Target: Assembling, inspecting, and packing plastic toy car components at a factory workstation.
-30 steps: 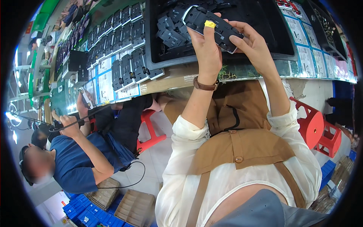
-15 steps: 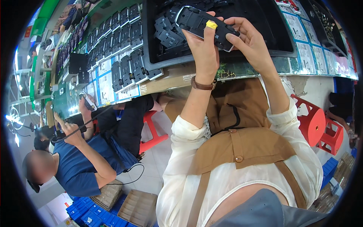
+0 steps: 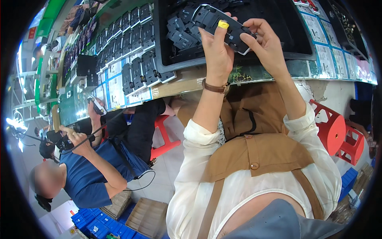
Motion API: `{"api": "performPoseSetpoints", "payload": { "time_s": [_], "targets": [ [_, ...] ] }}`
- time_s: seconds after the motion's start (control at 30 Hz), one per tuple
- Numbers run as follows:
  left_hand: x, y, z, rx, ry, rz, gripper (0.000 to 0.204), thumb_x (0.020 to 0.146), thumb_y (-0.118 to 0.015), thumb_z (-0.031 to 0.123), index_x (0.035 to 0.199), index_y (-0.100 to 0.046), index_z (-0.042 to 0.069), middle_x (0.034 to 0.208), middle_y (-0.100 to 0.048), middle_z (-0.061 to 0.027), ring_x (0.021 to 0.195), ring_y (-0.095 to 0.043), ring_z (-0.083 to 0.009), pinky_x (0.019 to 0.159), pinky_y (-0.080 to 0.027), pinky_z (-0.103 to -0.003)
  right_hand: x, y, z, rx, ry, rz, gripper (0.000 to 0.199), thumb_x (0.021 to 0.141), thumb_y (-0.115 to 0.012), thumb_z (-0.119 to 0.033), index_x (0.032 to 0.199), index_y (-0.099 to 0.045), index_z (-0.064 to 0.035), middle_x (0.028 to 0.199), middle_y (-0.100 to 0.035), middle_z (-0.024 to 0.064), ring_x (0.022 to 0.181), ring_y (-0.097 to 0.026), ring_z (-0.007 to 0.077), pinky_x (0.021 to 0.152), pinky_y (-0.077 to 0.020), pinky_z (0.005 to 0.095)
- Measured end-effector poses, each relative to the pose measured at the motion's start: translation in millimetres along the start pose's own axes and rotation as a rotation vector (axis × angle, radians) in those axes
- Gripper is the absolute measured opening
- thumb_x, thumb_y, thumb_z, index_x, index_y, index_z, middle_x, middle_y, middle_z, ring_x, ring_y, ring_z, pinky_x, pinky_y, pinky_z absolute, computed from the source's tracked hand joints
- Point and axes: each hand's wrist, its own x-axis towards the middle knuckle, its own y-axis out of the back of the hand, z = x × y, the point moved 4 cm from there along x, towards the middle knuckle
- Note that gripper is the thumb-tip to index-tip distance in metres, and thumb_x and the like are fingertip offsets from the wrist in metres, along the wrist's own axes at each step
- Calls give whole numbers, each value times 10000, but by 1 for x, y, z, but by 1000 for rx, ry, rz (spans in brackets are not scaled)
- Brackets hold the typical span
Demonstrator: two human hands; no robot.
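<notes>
A toy car (image 3: 211,22), its black underside turned up and a white edge showing, is held in both my hands over the black tray (image 3: 191,63). My left hand (image 3: 218,47) is closed around its near side, the thumb with a yellow wrap (image 3: 223,24) pressed on the underside. At the car's right end my right hand (image 3: 266,42) grips with thumb and bent fingers; some of its fingertips are hidden. Loose black plastic base plates (image 3: 181,34) lie piled in the tray's left part.
Left of the tray, rows of toy cars (image 3: 135,40) rest underside up on printed sheets. A co-worker in a blue shirt (image 3: 89,175) sits at my left, holding a white toy car (image 3: 97,106). Red stools (image 3: 332,131) stand at right; blue bins (image 3: 99,225) sit on the floor.
My view has shifted slightly, so most things sit a little farther right. Both hands keep hold of the toy car. The co-worker's raised hand has drawn back toward the face.
</notes>
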Motion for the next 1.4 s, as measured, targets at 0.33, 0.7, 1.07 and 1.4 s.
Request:
{"api": "performPoseSetpoints", "payload": {
  "time_s": [0.33, 0.7, 1.07, 1.4],
  "targets": [
    [-5, 3, -1, -29, -43, 43, 336, 895, -514, 108, 1195, -378, 39, 1177, -511, -156, 1070, -522, -255, 902, -469, -364, -5, -6, 5, -6, -115, -42, 374, 831, -628, -157, 1147, -511, 7, 905, -584, 66, 772, -568, 93, 674, -494, 216],
    [-3, 6, 0, -42, -40, 70, 367, 877, -535, 124, 1201, -373, 67, 1126, -526, -124, 1020, -532, -226, 883, -472, -364, -5, 3, 1, 239, -270, -148, 364, 932, -463, -233, 1185, -520, 22, 942, -600, 72, 776, -611, 127, 686, -536, 232],
    [-6, 7, -2, -56, -27, 67, 365, 879, -536, 114, 1199, -370, 58, 1116, -532, -124, 1007, -541, -225, 886, -474, -359, -9, 2, -1, 152, -201, -149, 336, 935, -459, -203, 1184, -512, 16, 931, -593, 80, 755, -606, 120, 681, -534, 228],
    [-3, -6, 1, -26, 11, 60, 387, 888, -522, 95, 1221, -325, 74, 1077, -530, -91, 970, -537, -153, 818, -463, -268, -8, -2, 2, 158, -109, -53, 342, 853, -586, -85, 1157, -491, 39, 907, -589, 83, 719, -595, 102, 648, -521, 209]
  ]
}}
